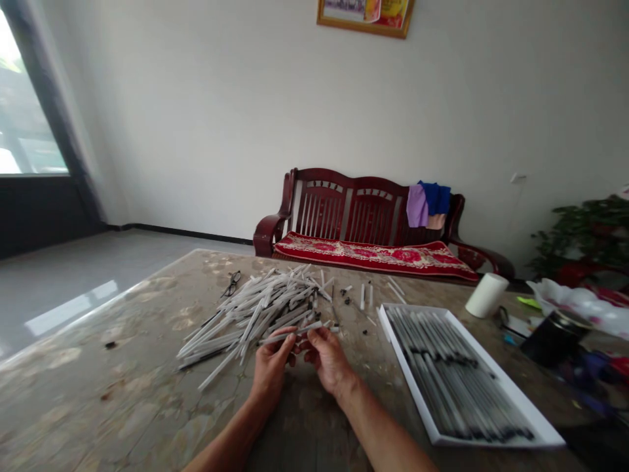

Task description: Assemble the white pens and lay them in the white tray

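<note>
Both my hands meet over the marble table (122, 367), just in front of a big heap of white pen tubes (255, 311). My left hand (270, 370) pinches one white tube (289, 334) that lies across the fingers. My right hand (327, 360) has its fingers closed on the same tube's right part. To the right lies a white tray (496, 387) packed with several dark pen refills in a row. Small loose pen parts (361, 298) are scattered between the heap and the tray.
Glasses (230, 283) lie behind the heap. A white paper roll (486, 295), a black jar (553, 337) and a plastic bag (580, 305) stand at the table's right. A wooden bench with a red cushion (363, 229) is behind the table.
</note>
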`<state>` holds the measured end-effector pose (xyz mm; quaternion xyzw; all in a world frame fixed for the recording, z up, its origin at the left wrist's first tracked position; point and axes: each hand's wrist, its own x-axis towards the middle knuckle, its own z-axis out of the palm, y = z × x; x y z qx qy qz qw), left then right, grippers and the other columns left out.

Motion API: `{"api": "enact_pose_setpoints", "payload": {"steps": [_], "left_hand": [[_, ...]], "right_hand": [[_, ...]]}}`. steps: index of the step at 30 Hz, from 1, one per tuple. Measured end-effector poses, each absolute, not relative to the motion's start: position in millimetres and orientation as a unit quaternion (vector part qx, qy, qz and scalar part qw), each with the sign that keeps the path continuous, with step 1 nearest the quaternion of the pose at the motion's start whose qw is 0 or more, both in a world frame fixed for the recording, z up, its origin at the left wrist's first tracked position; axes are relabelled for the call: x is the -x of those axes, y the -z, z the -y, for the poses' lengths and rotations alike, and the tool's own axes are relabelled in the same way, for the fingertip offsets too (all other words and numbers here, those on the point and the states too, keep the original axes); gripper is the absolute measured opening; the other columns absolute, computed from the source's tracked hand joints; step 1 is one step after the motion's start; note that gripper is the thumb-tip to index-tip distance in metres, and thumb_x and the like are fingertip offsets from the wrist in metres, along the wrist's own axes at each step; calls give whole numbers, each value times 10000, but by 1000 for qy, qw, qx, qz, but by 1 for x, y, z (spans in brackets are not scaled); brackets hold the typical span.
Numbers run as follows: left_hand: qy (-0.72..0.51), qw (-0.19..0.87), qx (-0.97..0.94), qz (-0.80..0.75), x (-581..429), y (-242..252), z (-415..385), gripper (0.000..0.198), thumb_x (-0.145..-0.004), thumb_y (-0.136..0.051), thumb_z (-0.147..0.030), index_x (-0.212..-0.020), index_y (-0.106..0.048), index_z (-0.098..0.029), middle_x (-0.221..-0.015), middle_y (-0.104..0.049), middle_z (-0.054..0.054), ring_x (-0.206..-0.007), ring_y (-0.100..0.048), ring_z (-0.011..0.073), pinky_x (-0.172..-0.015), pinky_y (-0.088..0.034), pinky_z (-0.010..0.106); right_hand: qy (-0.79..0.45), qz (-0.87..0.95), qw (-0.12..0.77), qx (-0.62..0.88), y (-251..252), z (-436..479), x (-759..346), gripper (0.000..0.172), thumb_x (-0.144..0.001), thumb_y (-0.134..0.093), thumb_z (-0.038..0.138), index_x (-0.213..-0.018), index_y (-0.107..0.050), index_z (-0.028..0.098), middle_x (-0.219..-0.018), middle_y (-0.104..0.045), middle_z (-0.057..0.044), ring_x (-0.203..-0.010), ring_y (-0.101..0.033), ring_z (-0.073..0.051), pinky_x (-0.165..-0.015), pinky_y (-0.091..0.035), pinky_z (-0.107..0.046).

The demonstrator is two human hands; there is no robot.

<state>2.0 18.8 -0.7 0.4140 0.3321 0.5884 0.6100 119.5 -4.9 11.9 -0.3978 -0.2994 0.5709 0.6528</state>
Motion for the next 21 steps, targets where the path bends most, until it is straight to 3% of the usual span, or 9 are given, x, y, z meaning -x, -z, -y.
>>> {"api": "enact_pose_setpoints", "payload": {"steps": [2, 4, 7, 9, 13, 17, 21], "left_hand": [[-559, 602, -455, -343, -2, 2, -18, 469, -628, -801, -468, -971, -696, -165, -590, -657, -12, -463, -548, 121, -415, -407, 206], [-529, 577, -508, -359, -3, 4, -17, 496, -630, -787, -464, -1025, -685, -182, -692, -697, 6, -475, -565, 129, -428, -424, 222], [-473, 500, -614, -387, -4, 9, -18, 359, -685, -707, -438, -950, -707, -196, -809, -726, 31, -506, -587, 144, -500, -475, 262], [-431, 440, -679, -398, -4, 13, -18, 260, -735, -636, -402, -882, -724, -207, -814, -736, 36, -575, -621, 174, -582, -499, 287], [-362, 376, -760, -387, -3, 16, -19, 222, -794, -561, -337, -870, -740, -230, -856, -750, 38, -768, -670, 221, -738, -494, 309], [-318, 366, -786, -384, -4, 14, -20, 227, -814, -541, -319, -877, -743, -234, -876, -757, 38, -831, -677, 231, -773, -471, 306], [-309, 367, -787, -388, -6, 13, -21, 231, -818, -539, -318, -875, -747, -234, -878, -760, 37, -837, -678, 231, -761, -457, 296]], "right_hand": [[-559, 296, 653, 416, -13, 4, -121, 435, -628, -781, 525, -870, -650, 188, -708, -707, -15, -594, -663, -163, -457, -479, -221], [-531, 289, 669, 432, -20, 2, -132, 454, -652, -731, 573, -880, -636, 193, -733, -714, -29, -607, -670, -173, -446, -474, -225], [-442, 322, 662, 512, -40, 3, -170, 452, -698, -664, 589, -901, -630, 186, -789, -723, -53, -630, -671, -163, -459, -475, -217], [-325, 364, 603, 631, -56, 6, -208, 426, -775, -584, 569, -937, -642, 179, -818, -724, -59, -630, -662, -141, -474, -474, -205], [-224, 363, 522, 738, -78, 25, -297, 361, -833, -523, 478, -953, -672, 171, -759, -703, -34, -595, -630, -133, -466, -414, -197], [-118, 349, 387, 845, -82, 48, -369, 219, -772, -614, 362, -688, -686, 172, -652, -679, -39, -688, -655, -193, -547, -390, -231], [-49, 351, 250, 901, -71, 58, -402, 201, -769, -630, 278, -598, -673, 182, -730, -717, -83, -848, -670, -237, -644, -387, -259]]}}
